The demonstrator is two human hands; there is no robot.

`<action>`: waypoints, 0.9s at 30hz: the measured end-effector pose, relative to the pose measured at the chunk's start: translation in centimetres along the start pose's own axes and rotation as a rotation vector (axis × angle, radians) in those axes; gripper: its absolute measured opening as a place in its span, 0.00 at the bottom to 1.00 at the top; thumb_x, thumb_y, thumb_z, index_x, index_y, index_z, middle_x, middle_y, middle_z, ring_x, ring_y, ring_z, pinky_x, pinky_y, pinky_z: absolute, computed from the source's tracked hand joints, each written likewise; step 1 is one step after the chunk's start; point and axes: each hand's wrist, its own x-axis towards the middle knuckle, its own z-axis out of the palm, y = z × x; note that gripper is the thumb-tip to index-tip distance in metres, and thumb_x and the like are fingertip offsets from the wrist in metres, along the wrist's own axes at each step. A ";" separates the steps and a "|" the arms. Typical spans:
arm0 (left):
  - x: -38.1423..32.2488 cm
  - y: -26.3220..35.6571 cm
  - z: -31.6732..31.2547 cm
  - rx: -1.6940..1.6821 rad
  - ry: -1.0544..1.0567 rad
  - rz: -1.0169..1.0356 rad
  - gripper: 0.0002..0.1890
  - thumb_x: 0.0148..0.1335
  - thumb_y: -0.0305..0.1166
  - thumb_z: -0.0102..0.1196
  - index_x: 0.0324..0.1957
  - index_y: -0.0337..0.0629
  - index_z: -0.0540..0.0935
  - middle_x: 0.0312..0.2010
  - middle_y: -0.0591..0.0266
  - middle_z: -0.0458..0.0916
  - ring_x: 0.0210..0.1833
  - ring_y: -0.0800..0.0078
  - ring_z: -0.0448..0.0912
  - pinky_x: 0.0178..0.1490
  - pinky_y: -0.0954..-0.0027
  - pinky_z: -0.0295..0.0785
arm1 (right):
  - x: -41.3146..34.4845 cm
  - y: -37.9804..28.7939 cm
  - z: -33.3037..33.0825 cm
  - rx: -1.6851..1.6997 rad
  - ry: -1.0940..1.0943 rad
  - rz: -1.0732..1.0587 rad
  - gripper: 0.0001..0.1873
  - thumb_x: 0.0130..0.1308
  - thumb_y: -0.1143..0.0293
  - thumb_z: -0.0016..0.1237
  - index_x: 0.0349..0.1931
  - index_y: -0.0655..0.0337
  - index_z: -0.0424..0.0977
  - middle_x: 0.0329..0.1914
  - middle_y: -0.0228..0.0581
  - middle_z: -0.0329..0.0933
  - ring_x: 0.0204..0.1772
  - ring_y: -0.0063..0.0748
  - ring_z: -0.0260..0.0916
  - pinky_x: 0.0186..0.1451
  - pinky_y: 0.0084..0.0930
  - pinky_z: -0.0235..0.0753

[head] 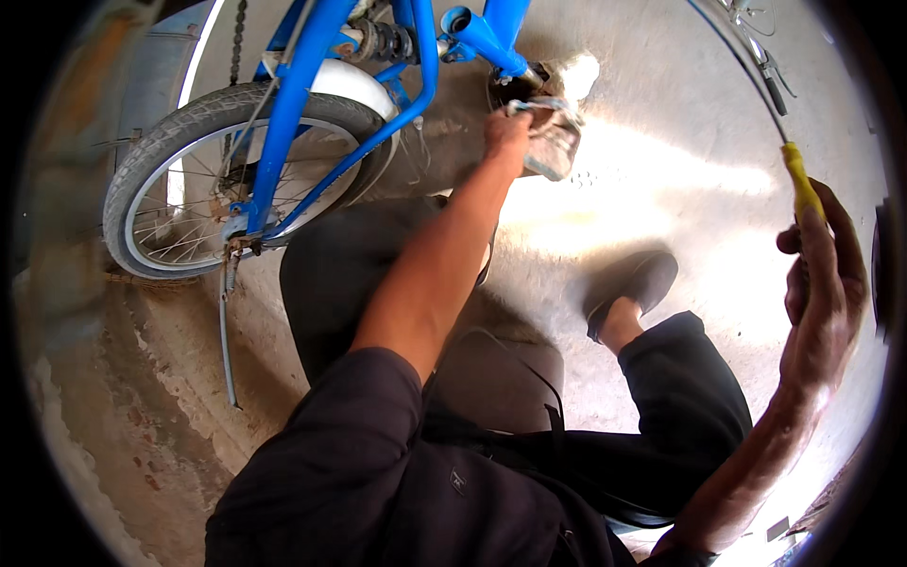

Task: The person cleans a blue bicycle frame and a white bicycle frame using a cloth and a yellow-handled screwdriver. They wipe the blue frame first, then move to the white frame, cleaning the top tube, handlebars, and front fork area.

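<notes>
My left hand [507, 133] reaches forward and grips a stained cloth-like bundle [553, 145] just below the front of a blue bicycle frame [489, 42]. Its folds hide most of the fingers. Off to the right, my right hand [822, 283] is closed around the yellow handle of a screwdriver [802, 181], whose long thin shaft points up and away. On the left, the bicycle's rear wheel [117, 198] carries a worn black tyre and a white mudguard [347, 88]. A coil-spring shock absorber [386, 41] sits within the frame.
A metal kickstand [225, 340] hangs beneath the rear axle. Beyond the bundle is a pale lump [574, 74], its kind unclear. A brake lever with a black grip [775, 96] lies at upper right. A grey seat-like block [496, 383] is between my legs, on concrete floor [609, 205].
</notes>
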 end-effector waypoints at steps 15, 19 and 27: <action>-6.0 7.5 -0.6 -0.187 -0.055 -0.160 0.11 0.58 0.27 0.54 0.44 0.39 0.77 0.37 0.61 0.79 0.35 0.69 0.79 0.35 0.66 0.77 | -0.6 -2.2 0.5 0.156 -0.138 0.010 0.20 0.62 0.64 0.52 0.51 0.66 0.76 0.27 0.36 0.76 0.30 0.21 0.70 0.33 0.18 0.69; -4.9 10.6 -2.1 -0.505 0.036 -0.022 0.13 0.60 0.27 0.53 0.48 0.39 0.74 0.45 0.56 0.77 0.45 0.63 0.78 0.47 0.60 0.75 | -0.7 -2.4 0.4 0.138 -0.125 0.005 0.19 0.62 0.65 0.51 0.50 0.67 0.76 0.28 0.38 0.77 0.33 0.23 0.72 0.37 0.18 0.71; -4.3 12.8 1.6 -0.877 0.508 -0.218 0.19 0.62 0.27 0.54 0.54 0.31 0.70 0.54 0.54 0.70 0.52 0.62 0.73 0.48 0.66 0.80 | 0.3 -2.2 1.1 0.071 -0.144 0.030 0.19 0.62 0.65 0.51 0.50 0.66 0.76 0.27 0.36 0.75 0.29 0.21 0.69 0.34 0.17 0.69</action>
